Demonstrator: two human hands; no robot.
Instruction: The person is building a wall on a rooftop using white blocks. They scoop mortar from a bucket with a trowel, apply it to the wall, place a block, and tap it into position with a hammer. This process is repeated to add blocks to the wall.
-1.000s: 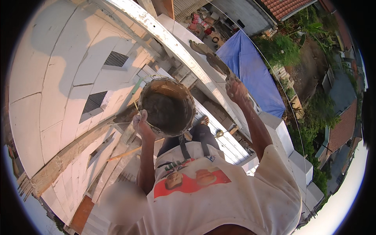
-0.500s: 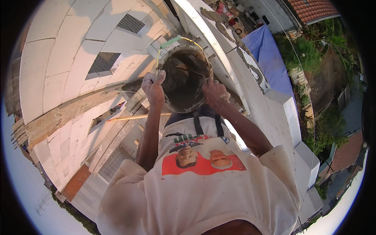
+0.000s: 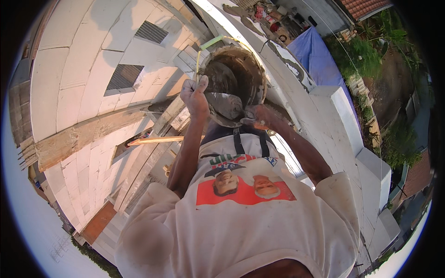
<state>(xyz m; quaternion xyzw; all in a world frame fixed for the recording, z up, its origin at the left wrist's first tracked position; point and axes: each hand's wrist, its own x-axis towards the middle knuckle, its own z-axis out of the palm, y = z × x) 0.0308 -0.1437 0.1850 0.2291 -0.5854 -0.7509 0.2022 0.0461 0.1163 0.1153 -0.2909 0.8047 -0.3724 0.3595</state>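
Note:
A mortar-crusted bucket (image 3: pixel 256 76) sits before my waist, its mouth facing up toward me and dark wet mortar (image 3: pixel 220 76) inside. Its yellow wire handle with a green grip (image 3: pixel 212 43) arches over the far side. My left hand (image 3: pixel 195 96) is closed on the left rim, thumb up, where the handle wire comes down. At the near right of the rim, my right hand (image 3: pixel 257 116) is closed round a trowel, whose handle the fingers mostly hide. The smeared trowel blade (image 3: pixel 225 105) points left inside the mouth, near the mortar.
A pale block wall (image 3: pixel 69 92) with two window openings rises on the left, crossed by a concrete beam (image 3: pixel 88 132). A narrow white wall top (image 3: pixel 320 139) runs along my right. Beyond it lie a blue tarp (image 3: pixel 317 58), plants and tiled roofs, far below.
The bucket and both hands have shifted slightly right in the picture. The trowel blade, dim inside the bucket before, now shows broad side up near the rim. The mortar is bunched toward the left side.

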